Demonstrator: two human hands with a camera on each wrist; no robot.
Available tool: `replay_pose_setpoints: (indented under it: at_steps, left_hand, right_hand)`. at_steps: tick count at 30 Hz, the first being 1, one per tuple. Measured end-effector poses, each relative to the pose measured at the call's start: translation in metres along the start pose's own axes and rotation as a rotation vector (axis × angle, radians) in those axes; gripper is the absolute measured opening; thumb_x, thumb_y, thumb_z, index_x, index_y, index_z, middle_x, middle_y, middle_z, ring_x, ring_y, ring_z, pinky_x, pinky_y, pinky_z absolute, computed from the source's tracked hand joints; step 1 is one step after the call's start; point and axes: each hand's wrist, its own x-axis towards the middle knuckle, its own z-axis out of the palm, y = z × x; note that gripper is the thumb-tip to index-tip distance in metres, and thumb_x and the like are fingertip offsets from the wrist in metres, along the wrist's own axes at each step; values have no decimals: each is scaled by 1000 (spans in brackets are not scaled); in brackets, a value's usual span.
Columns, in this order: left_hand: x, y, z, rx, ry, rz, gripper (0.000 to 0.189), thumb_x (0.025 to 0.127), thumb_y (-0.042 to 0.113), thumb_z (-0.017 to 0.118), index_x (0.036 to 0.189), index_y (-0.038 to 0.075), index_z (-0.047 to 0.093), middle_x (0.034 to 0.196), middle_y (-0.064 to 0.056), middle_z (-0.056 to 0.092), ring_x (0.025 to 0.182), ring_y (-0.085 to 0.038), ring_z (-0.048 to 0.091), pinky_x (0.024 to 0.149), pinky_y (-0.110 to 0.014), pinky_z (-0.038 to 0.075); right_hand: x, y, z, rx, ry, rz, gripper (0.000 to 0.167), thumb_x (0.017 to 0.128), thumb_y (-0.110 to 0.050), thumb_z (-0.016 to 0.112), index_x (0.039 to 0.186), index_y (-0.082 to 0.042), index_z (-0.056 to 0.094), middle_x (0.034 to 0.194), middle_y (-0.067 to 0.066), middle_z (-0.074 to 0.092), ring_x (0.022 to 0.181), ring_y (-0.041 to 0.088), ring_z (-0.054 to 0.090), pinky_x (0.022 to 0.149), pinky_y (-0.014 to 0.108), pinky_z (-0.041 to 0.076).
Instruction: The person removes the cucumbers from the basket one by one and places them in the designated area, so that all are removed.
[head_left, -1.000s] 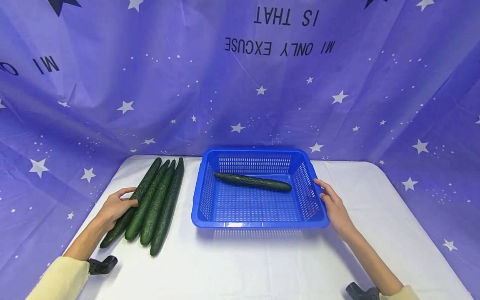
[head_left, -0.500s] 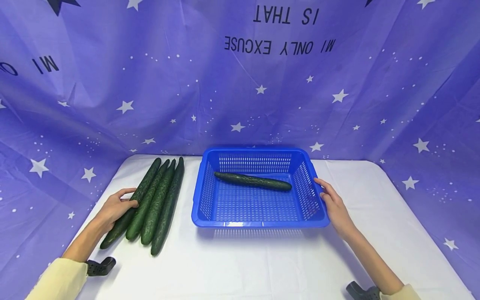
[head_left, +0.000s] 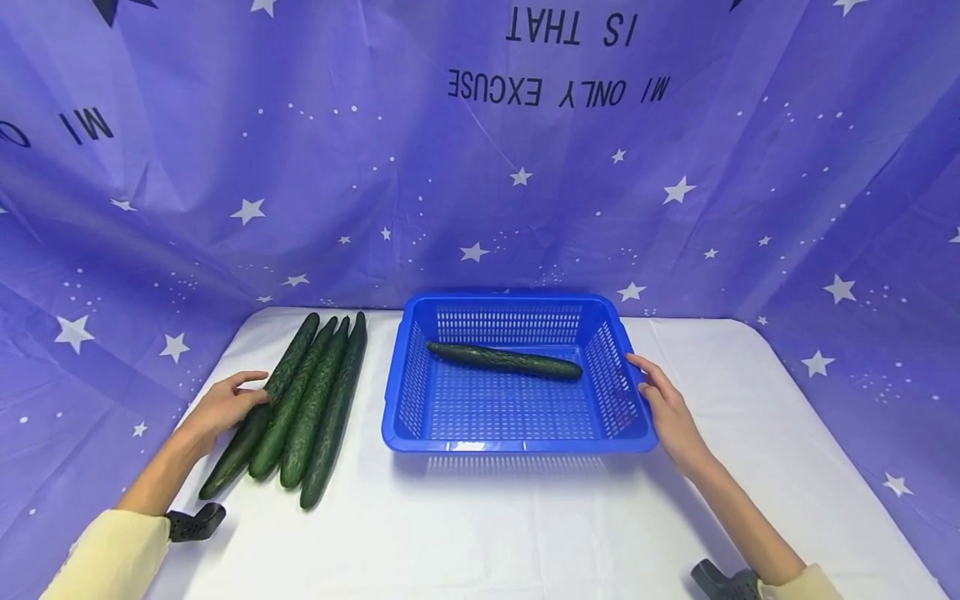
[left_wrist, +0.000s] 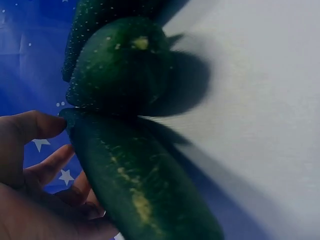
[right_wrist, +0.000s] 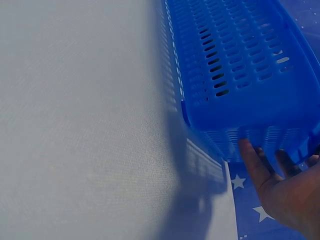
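Beside the leftmost cucumber [head_left: 240,446] of a row lies my left hand [head_left: 225,404]. In the left wrist view the thumb touches the edge of this cucumber [left_wrist: 145,180], and the loosely bent fingers lie along its outer side without wrapping round it. My right hand [head_left: 672,421] holds the right rim of a blue plastic basket [head_left: 525,447]. In the right wrist view that hand [right_wrist: 285,187] meets the basket's outer end wall [right_wrist: 225,132], with some fingertips out of sight. A single cucumber [head_left: 504,361] lies across the inside of the basket.
Several more cucumbers [head_left: 332,417] lie side by side to the right of the leftmost one. A white cloth [head_left: 480,533] covers the table. Behind and at the sides hangs a purple curtain [head_left: 420,200] with stars and lettering.
My left hand has shifted slightly left and up along the leftmost cucumber, its thumb drawn back a little. The right hand and basket have stayed in place.
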Motion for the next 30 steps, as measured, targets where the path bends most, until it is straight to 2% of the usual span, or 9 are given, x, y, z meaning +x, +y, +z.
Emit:
replay_pose_setpoints:
  at_steps: [5, 8, 10, 13, 17, 19, 22, 25, 30]
  left_hand:
    - [1, 14, -3, -3, 70, 50, 54, 97, 13, 54, 142, -13, 39, 111, -27, 66, 76, -6, 52, 64, -26, 45]
    - [4, 29, -5, 5, 105, 101, 52, 98, 12, 53, 142, -13, 41, 117, -32, 61, 79, -3, 50, 65, -24, 44]
    - [6, 43, -6, -3, 91, 130, 52, 99, 13, 52, 143, -12, 40, 122, -35, 57, 82, 1, 51, 68, -24, 46]
    - [8, 66, -4, -4, 41, 183, 53, 102, 15, 52, 146, -10, 38, 129, -36, 53, 94, -4, 57, 75, -24, 48]
    - [8, 102, 4, -20, -40, 242, 52, 103, 14, 53, 149, -5, 37, 133, -32, 53, 115, -31, 57, 82, -26, 48]
    - [8, 120, 11, -38, -76, 274, 51, 102, 12, 54, 149, -2, 39, 133, -29, 54, 120, -38, 54, 87, -29, 48]
    - [8, 144, 23, -63, -131, 330, 48, 101, 10, 57, 147, 1, 44, 131, -24, 56, 121, -37, 56, 95, -38, 47]
    - [9, 167, 37, -103, -193, 383, 45, 100, 11, 59, 143, 2, 48, 130, -22, 57, 119, -35, 57, 97, -45, 46]
    - [14, 202, 64, -142, -295, 479, 42, 99, 11, 63, 139, 4, 54, 128, -17, 61, 117, -34, 59, 96, -47, 47]
  right_hand:
    - [1, 0, 0, 1, -1, 2, 48, 108, -14, 27, 156, -10, 31, 155, 26, 27, 136, 45, 32, 109, 64, 23]
    - [0, 0, 0, 5, -2, 7, 48, 108, -14, 27, 156, -10, 30, 156, 26, 26, 136, 46, 31, 109, 65, 22]
    - [0, -1, 0, 6, -1, 8, 48, 108, -14, 27, 156, -10, 31, 157, 26, 25, 137, 46, 30, 109, 65, 22]
    - [0, -1, 0, 8, 1, 7, 48, 108, -14, 27, 156, -10, 31, 157, 26, 25, 137, 46, 30, 109, 65, 22]
    - [0, 1, -1, 8, 0, 5, 48, 108, -13, 27, 156, -10, 31, 157, 25, 25, 137, 45, 31, 109, 64, 23]
    - [0, 2, -1, 12, -2, 7, 48, 108, -12, 27, 156, -10, 30, 158, 24, 25, 137, 45, 31, 109, 64, 23]
    - [0, 2, -1, 15, -2, 9, 48, 108, -12, 27, 156, -10, 30, 158, 23, 24, 138, 44, 30, 109, 64, 23]
    - [0, 1, -1, 10, 1, 9, 48, 108, -11, 28, 156, -10, 31, 158, 23, 25, 138, 45, 30, 109, 65, 22]
    - [0, 1, -1, 6, 0, 5, 48, 108, -12, 28, 156, -10, 31, 159, 23, 25, 138, 44, 30, 109, 65, 22]
